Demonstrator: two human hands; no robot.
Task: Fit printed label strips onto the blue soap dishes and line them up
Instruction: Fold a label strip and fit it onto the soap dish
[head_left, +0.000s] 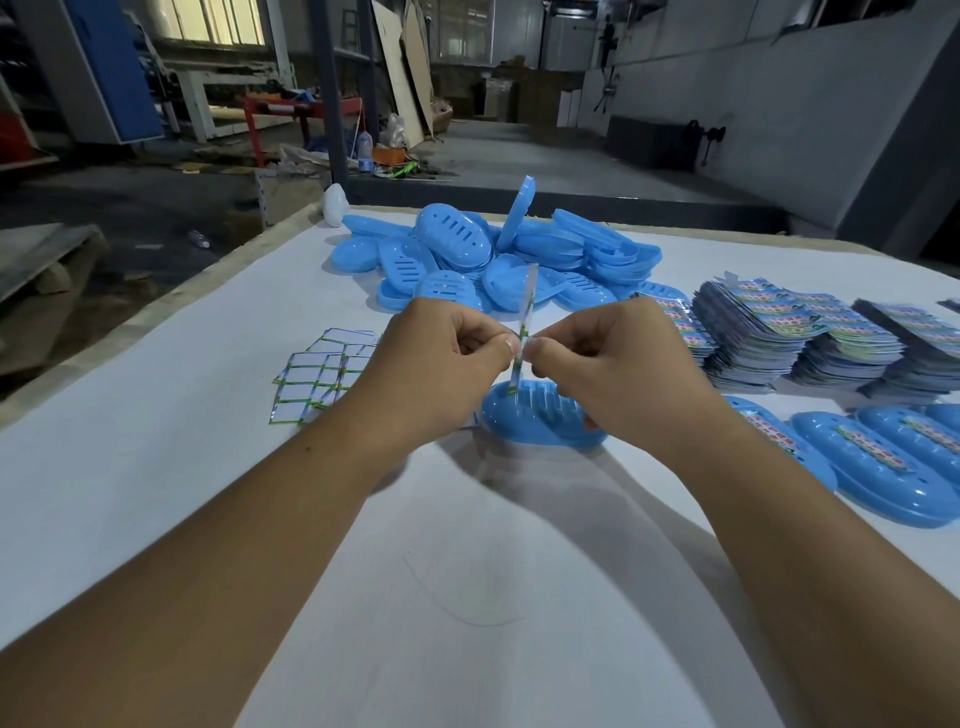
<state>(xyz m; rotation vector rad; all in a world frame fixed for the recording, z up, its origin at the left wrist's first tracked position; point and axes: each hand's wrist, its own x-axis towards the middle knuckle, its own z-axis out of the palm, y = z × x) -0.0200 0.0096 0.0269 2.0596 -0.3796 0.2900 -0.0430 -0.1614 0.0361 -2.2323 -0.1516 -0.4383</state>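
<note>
Both hands, left hand (441, 345) and right hand (602, 345), pinch the upright printed paper label strip (525, 317), its lower end entering the blue slotted plastic soap dish (535, 415) directly beneath

Soap dish (540, 421) partly behind hands, label strip (525, 322) seemingly edge-on

I note the soap dish (540, 418) is plain sky blue, as is the heap (493, 254). Label strip (525, 325): green-edged, multicoloured print. Loose cards (317, 376) white with green borders (backs, apparently). Table cover (208, 467) white.
</note>
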